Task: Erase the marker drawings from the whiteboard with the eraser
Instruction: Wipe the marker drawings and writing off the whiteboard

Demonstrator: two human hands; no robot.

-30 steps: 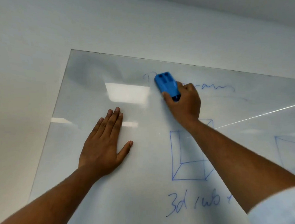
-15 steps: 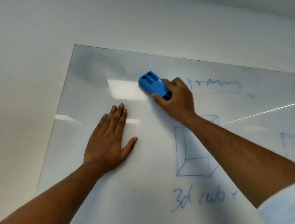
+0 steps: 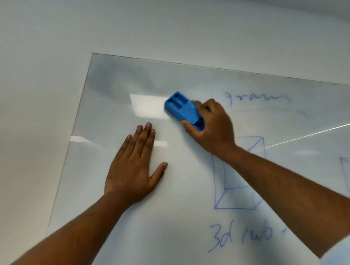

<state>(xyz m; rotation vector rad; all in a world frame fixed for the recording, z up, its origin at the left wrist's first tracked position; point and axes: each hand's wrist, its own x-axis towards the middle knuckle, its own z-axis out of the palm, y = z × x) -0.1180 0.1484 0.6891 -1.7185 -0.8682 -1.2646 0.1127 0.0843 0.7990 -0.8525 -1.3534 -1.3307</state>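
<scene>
Blue eraser point(image 3: 182, 110) rear hidden in R hand point(image 3: 212, 126).

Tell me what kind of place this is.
Probably an office or classroom: a glass whiteboard mounted on a plain wall, blue marker sketches of a box, and ceiling-light reflections in the board.

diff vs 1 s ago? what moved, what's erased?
The right hand, gripping the blue eraser, swept left along the top line of writing; its first letters are gone, and only the tail remains. The left hand stays flat on the whiteboard. The cube drawing and lower text are untouched.
</scene>
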